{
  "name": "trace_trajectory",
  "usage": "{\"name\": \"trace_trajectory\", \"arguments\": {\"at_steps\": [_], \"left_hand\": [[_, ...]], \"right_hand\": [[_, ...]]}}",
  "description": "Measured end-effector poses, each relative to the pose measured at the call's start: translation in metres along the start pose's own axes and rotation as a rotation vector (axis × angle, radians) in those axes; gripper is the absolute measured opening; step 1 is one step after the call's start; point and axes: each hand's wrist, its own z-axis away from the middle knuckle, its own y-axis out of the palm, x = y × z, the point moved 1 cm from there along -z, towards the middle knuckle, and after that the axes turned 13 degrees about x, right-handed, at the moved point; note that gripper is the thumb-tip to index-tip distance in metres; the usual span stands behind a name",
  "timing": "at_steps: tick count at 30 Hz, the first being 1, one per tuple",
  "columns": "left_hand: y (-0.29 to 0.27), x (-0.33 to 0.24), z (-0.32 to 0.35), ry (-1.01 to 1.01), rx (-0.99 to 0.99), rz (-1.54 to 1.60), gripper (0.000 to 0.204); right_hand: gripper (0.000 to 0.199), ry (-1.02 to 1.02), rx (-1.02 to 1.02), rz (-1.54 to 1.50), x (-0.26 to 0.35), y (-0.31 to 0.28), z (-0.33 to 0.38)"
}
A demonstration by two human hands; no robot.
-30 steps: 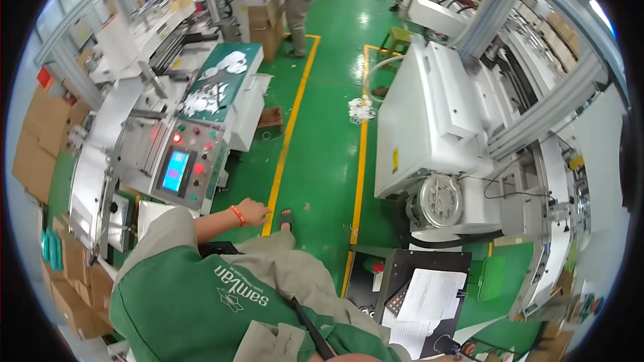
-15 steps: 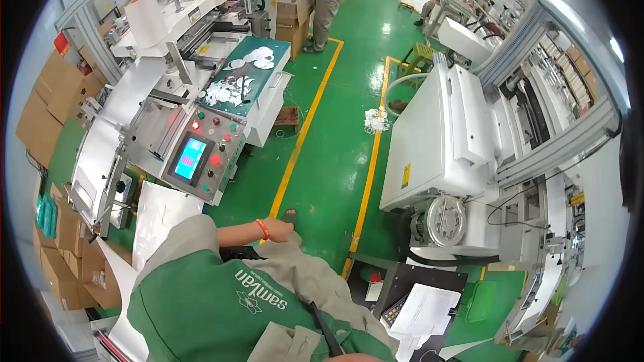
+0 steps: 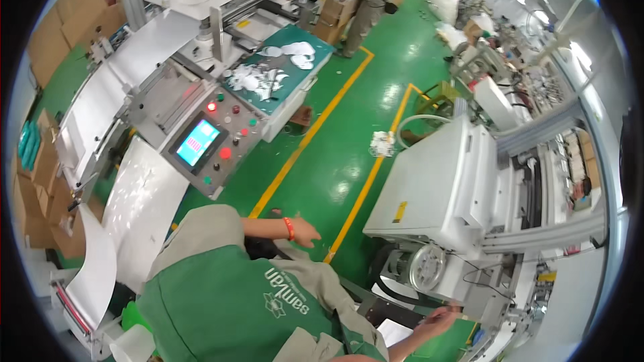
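Since the earlier view, the left hand [image 3: 306,234] has swung out past the left yellow line [image 3: 307,141] and over the floor [image 3: 329,194], and the right hand [image 3: 437,322], out of sight then, now shows at the lower right. The left fingers hang loosely apart with nothing seen in them; the right fingers are bent, and whether they have hold of something cannot be told (blur swallows the tips). Paper [image 3: 393,332] lies just beside the right forearm, on the dark desk [image 3: 374,310].

The walkway runs between two yellow lines, edged by the control panel [image 3: 231,124] on the left and the white machine [image 3: 422,181] on the right; white scraps [image 3: 382,144] sit at the right line. Much of the desk is hidden by the shirt [image 3: 228,308] and the right arm. The top edge cuts off a worker [image 3: 376,0] farther up the walkway. The floor is glossy green and throws back the ceiling lights, and more white pieces lie on a teal table [image 3: 295,77].
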Motion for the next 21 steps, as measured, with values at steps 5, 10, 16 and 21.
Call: {"name": "trace_trajectory", "arguments": {"at_steps": [5,10,16,21], "left_hand": [[-0.035,0.032,0.030,-0.250,0.208,-0.043,0.045],[-0.031,0.066,0.031,-0.184,-0.096,-0.035,0.043],[-0.056,0.089,0.059,-0.215,0.071,0.043,0.047],[-0.058,0.129,0.070,-0.172,0.028,0.143,0.049]], "right_hand": [[0.029,-0.800,0.844,-0.723,0.203,0.147,-0.057],[0.031,-0.888,1.287,-1.161,0.256,0.223,-0.067],[0.017,-0.850,1.091,-0.805,0.241,0.252,-0.075],[0.017,-1.223,0.847,-0.821,0.240,0.307,-0.095]]}}
